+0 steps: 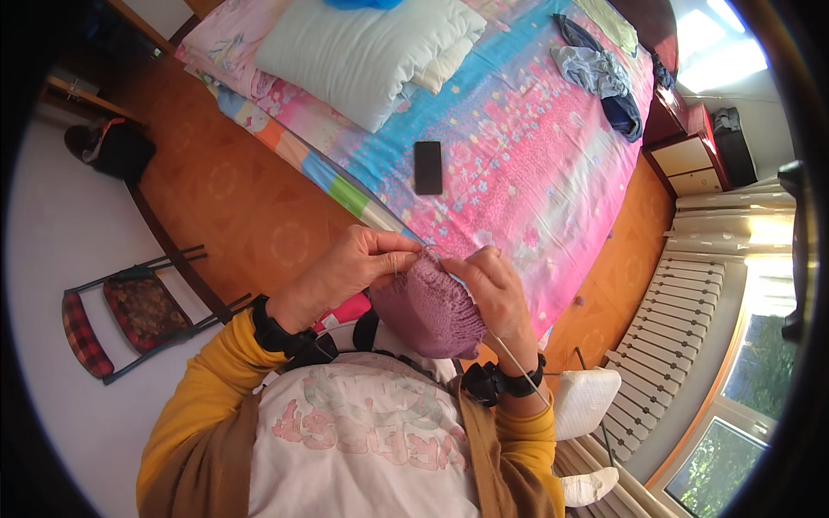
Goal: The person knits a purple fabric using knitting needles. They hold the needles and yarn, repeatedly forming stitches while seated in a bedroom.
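The bed (pixel 553 216) fills the upper middle, its sheet pink and blue with flowers. On it lie a pale quilt (pixel 337 65), a dark phone (pixel 428 167) near the close edge, and crumpled clothes (pixel 598 78) at the right. The floor (pixel 211 186) is orange-brown and patterned. A chair (pixel 147 311) with a patterned seat is at left; a white radiator (pixel 663 345) and a window (pixel 717 466) are at right.

A cabinet (pixel 686 164) with cream fronts stands beyond the bed's right side (its contents are hidden). A black bag (pixel 125 151) sits by the left wall; what it holds cannot be told.

The mauve knitting (pixel 432 315) is held before the person's chest. The left hand (pixel 350 268) pinches its upper edge; the right hand (pixel 494 289) grips its right side, a needle (pixel 520 369) projecting below toward the wrist.
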`<state>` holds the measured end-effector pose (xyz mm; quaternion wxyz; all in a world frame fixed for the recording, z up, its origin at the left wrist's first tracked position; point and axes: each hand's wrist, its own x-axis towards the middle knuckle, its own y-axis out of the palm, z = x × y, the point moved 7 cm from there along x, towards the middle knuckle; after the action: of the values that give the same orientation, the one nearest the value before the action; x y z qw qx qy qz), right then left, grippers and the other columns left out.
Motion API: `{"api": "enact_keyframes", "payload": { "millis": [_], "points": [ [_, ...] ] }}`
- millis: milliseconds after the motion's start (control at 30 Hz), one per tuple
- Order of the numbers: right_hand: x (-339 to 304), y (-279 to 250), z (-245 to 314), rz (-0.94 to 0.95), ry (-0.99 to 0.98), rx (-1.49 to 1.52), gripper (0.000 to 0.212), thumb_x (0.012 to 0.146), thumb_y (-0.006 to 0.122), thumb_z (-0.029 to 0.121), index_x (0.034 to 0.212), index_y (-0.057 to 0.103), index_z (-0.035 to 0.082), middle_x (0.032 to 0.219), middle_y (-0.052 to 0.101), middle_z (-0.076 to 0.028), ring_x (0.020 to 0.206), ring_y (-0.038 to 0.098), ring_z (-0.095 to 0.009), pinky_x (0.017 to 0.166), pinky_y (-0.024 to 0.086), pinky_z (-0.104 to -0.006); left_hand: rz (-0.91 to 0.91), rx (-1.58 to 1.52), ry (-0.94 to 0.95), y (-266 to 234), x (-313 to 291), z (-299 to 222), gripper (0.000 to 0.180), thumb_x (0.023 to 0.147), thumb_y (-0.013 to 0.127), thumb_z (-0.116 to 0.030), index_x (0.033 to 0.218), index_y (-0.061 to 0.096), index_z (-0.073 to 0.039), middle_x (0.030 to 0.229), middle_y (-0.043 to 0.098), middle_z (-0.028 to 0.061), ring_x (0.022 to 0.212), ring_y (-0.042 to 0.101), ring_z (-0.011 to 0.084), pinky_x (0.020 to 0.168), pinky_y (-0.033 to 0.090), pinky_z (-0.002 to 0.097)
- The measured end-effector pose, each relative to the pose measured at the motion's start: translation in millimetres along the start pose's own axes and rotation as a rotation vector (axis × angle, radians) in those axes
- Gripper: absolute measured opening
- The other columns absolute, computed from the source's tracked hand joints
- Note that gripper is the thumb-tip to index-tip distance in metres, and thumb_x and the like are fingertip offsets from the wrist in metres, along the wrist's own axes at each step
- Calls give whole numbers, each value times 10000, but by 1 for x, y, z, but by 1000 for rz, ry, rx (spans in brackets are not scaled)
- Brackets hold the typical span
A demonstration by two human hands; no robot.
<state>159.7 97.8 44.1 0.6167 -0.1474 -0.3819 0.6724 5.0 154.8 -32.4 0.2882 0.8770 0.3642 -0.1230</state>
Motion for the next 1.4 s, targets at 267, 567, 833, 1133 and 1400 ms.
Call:
{"api": "enact_keyframes", "payload": {
  "millis": [267,567,833,1133,1400],
  "points": [
    [8,12,-8,104,57,146,470,745,756,43,1184,589,29,950,567,-139,893,601,-368,766,494,-426,39,292,103,15,0,1,205,979,638,-91,1133,724,14,993,720,11,885,632,60,786,528,233],
    [1,28,-20,166,221,246,557,667,735,-22,1205,605,42,943,558,-121,878,583,-334,781,491,-407,97,360,69,11,-1,0,183,970,628,-42,1116,714,28,1029,700,13,947,627,87,845,509,251],
    [-10,0,-6,-62,-84,-31,472,708,709,41,1180,705,35,869,519,-65,797,558,-226,701,456,-341,-15,-133,-68,-1,-4,-2,197,973,642,-163,1064,741,-20,966,702,10,831,616,50,723,479,207],
    [-11,-7,-5,-67,-92,206,463,700,752,14,1161,715,-2,852,554,-53,762,562,-208,677,457,-338,21,-157,-84,0,-6,-14,219,968,656,-258,1014,715,-53,925,702,2,811,674,71,719,525,191],
    [-7,-12,1,-58,-77,239,460,714,761,12,1170,706,-8,893,582,-69,798,587,-222,694,478,-333,20,-257,-51,1,-5,-12,117,940,706,-173,964,709,-59,861,675,-25,682,573,27,577,426,178]
  ]
}}
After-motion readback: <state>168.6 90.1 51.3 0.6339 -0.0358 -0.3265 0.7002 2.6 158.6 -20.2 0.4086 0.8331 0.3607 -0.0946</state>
